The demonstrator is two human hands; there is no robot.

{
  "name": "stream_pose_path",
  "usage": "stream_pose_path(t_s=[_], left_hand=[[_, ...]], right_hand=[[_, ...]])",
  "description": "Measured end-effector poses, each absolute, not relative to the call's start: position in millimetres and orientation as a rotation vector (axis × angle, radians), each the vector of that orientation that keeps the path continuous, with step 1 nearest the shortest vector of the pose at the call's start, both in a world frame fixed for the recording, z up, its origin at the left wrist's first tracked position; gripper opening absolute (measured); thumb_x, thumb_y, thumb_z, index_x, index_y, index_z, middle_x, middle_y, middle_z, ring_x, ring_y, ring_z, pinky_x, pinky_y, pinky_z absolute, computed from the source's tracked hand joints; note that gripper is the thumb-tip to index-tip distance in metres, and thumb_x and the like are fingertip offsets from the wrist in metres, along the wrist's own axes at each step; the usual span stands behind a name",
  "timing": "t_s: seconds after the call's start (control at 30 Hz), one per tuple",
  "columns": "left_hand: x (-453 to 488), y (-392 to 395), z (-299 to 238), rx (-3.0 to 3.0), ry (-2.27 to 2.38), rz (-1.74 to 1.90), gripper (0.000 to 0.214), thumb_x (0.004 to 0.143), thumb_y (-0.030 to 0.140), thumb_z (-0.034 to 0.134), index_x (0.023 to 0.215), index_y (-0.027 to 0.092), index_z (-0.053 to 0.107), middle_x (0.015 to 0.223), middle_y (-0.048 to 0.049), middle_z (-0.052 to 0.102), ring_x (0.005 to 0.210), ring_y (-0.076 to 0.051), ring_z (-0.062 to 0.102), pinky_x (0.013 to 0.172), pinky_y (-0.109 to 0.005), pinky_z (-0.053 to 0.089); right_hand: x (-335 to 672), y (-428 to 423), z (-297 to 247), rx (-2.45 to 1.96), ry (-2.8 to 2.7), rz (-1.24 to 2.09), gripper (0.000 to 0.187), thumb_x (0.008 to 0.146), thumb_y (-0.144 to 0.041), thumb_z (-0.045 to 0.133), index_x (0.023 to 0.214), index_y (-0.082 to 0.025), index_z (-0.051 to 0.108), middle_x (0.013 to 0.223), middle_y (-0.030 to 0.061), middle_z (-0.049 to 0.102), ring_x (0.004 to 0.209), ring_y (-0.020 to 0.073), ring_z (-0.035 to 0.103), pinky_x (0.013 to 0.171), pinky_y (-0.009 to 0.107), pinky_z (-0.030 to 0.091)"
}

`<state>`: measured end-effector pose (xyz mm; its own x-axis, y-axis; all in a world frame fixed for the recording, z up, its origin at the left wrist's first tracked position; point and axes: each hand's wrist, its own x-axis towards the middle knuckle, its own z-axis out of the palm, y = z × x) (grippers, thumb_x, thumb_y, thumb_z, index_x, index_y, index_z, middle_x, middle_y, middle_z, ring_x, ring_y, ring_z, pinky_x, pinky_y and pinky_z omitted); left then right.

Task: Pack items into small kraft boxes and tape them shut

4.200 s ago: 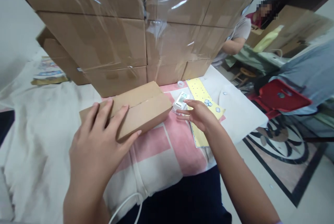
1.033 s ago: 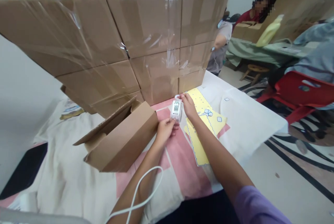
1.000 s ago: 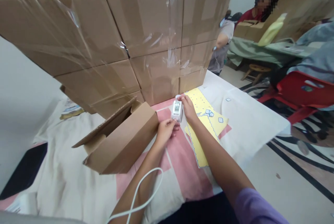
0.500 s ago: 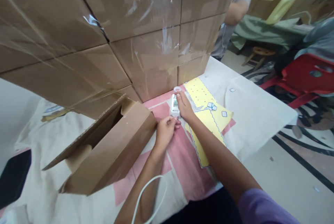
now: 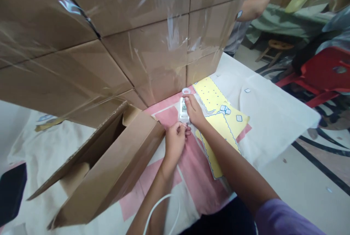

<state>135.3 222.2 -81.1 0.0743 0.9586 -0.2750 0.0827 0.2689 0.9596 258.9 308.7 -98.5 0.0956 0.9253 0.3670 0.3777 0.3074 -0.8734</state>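
Observation:
My right hand [image 5: 194, 111] is wrapped round the right side of a small white box-shaped object [image 5: 184, 115] with a greenish middle; its exact kind is too small to tell. Close to that object's lower end, my left hand [image 5: 175, 138] has thumb and fingers pinched together. Whatever sits in this pinch is hidden. A white ring [image 5: 186, 91], like a tape roll, lies just beyond the object. Yellow sheets with blue wavy edges [image 5: 221, 133] lie partly under my right forearm, with several small white blue-edged pieces [image 5: 225, 109] on them.
An open cardboard box [image 5: 109, 169] lies to the left of my arms. Stacked, plastic-wrapped cartons [image 5: 153, 60] wall off the back. A black flat object [image 5: 12, 193] rests far left. Beyond the table are a person's arm [image 5: 257, 7], a stool [image 5: 276, 47] and a red chair [image 5: 326, 72].
The camera view has shifted slightly, so the carton box appears lower and further left. Both hands keep the same pose at the white object.

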Motion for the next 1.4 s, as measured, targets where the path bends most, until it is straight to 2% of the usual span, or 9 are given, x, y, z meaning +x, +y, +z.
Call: stream_pose_path(t_s=[0.23,0.47,0.67,0.87,1.07,1.2,1.4], left_hand=[[132,221,-84,1.153,1.344,0.872,0.034,0.090,0.051,0.052,0.082,0.020,0.063,0.088,-0.0062,0.074,0.072,-0.016,0.069,0.062,-0.025,0.052],[125,217,-94,1.299,1.332,0.847,0.038,0.088,0.054,0.054,0.076,0.019,0.064,0.072,-0.0045,0.069,0.069,-0.019,0.064,0.063,-0.026,0.049],[124,227,-113,1.362,1.294,0.849,0.049,0.084,0.065,0.052,0.079,0.019,0.065,0.077,-0.0061,0.071,0.065,-0.019,0.063,0.061,-0.028,0.050],[123,228,-118,1.393,1.286,0.879,0.049,0.084,0.066,0.052,0.079,0.019,0.064,0.086,-0.0087,0.074,0.070,-0.021,0.067,0.064,-0.030,0.051],[122,224,-114,1.429,1.262,0.898,0.050,0.084,0.068,0.052,0.079,0.019,0.065,0.079,-0.0079,0.072,0.075,-0.024,0.068,0.065,-0.030,0.050],[121,223,-114,1.440,1.265,0.914,0.056,0.080,0.074,0.054,0.079,0.019,0.066,0.075,-0.0068,0.070,0.074,-0.024,0.066,0.064,-0.030,0.049],[121,225,-115,1.446,1.296,0.924,0.068,0.070,0.085,0.056,0.075,0.018,0.066,0.069,-0.0069,0.069,0.061,-0.019,0.059,0.058,-0.027,0.043]], right_hand=[[259,311,-100,-1.278,-1.527,0.607,0.038,0.106,-0.047,0.032,0.116,-0.020,0.057,0.114,0.0103,0.061,0.111,0.0222,0.057,0.102,0.040,0.042],[258,305,-101,-1.329,-1.524,0.557,0.036,0.106,-0.044,0.032,0.115,-0.021,0.058,0.110,0.0089,0.065,0.106,0.0222,0.061,0.095,0.038,0.047],[259,309,-105,-1.317,-1.488,0.554,0.034,0.106,-0.042,0.033,0.112,-0.021,0.059,0.108,0.0070,0.064,0.105,0.0204,0.061,0.095,0.035,0.045],[259,310,-105,-1.307,-1.476,0.570,0.035,0.106,-0.042,0.032,0.110,-0.020,0.059,0.105,0.0074,0.064,0.102,0.0212,0.060,0.093,0.036,0.045],[259,312,-108,-1.295,-1.462,0.562,0.034,0.105,-0.043,0.032,0.106,-0.022,0.058,0.101,0.0056,0.063,0.099,0.0208,0.060,0.090,0.035,0.045],[258,314,-109,-1.314,-1.461,0.543,0.036,0.105,-0.046,0.030,0.102,-0.023,0.057,0.100,0.0055,0.063,0.098,0.0215,0.060,0.089,0.035,0.045],[257,315,-110,-1.347,-1.463,0.522,0.037,0.105,-0.045,0.028,0.093,-0.023,0.056,0.095,0.0054,0.063,0.092,0.0218,0.060,0.084,0.034,0.045]])
